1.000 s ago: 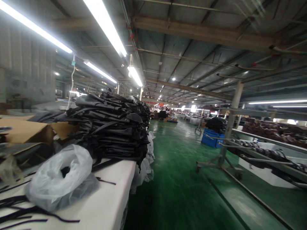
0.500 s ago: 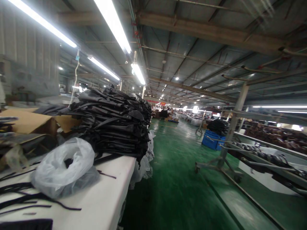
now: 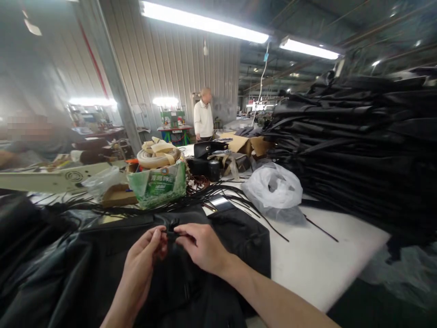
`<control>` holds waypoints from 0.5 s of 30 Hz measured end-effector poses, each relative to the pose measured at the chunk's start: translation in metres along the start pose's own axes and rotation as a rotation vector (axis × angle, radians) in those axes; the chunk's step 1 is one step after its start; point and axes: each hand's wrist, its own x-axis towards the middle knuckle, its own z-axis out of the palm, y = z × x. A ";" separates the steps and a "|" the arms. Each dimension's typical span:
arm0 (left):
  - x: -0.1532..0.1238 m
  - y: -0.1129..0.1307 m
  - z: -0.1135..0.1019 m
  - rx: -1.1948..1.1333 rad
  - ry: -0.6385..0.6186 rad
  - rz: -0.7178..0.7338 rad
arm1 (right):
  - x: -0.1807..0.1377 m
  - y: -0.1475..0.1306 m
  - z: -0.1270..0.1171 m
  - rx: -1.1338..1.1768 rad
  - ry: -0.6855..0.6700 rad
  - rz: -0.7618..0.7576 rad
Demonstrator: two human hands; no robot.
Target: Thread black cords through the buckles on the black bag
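Note:
Both of my hands are close together over a black bag piece (image 3: 218, 282) spread on the table. My left hand (image 3: 145, 250) is closed, thumb and fingers pinching a short black strap (image 3: 173, 223). From the other side my right hand (image 3: 203, 243) pinches the same strap between thumb and forefinger. Fingertips hide part of the strap, and its fine detail is blurred. Just behind the bag piece lie many thin black cords (image 3: 194, 198) and a small flat dark item with a bright reflection (image 3: 221, 203).
A green printed bag (image 3: 160, 184) with a roll of pale tape (image 3: 159, 155) stands behind my hands. To the right are a translucent plastic bag (image 3: 273, 187) and a tall stack of black pieces (image 3: 358, 132). A person in white (image 3: 204, 116) stands beyond the white table (image 3: 317, 264).
My view has swung left, from the green-floored aisle to the table. Both hands, the black bag piece and the person in white now show.

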 end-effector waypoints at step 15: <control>-0.006 0.004 0.012 0.129 -0.120 0.174 | 0.000 -0.004 0.000 -0.069 -0.006 0.029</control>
